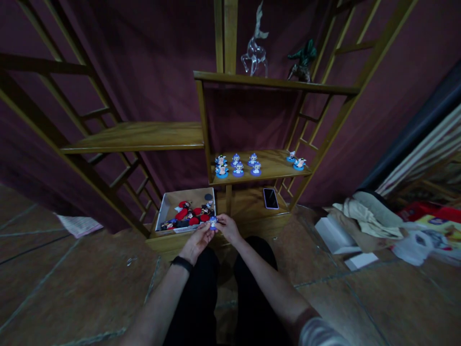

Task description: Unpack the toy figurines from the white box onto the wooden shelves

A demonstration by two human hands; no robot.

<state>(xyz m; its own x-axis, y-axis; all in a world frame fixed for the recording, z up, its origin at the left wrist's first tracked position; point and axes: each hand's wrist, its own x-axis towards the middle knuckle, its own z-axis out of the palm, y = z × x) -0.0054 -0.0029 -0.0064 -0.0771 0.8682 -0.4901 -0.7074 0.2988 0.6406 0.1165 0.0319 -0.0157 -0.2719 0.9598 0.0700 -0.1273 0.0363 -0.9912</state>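
Observation:
A small purple-and-white figurine (pixel 213 222) is pinched between the fingers of my left hand (pixel 200 239) and my right hand (pixel 227 228), in front of the box's right corner. The white box (pixel 161 211) beside them holds several figurines with red and black bases, lying jumbled. On the shelf (pixel 275 166) above, similar purple figurines (pixel 238 168) stand upright in two rows. Blue-based figurines stand left of them (pixel 222 171), and two more (pixel 299 164) are at the shelf's right end.
A phone (pixel 271 198) lies on the bottom board. Higher up stand a clear glass deer (pixel 255 55) and a dark green statuette (pixel 303 61). White cartons (pixel 335 234) and plastic bags (pixel 414 245) lie on the floor at right. A paper sheet (pixel 79 225) is at left.

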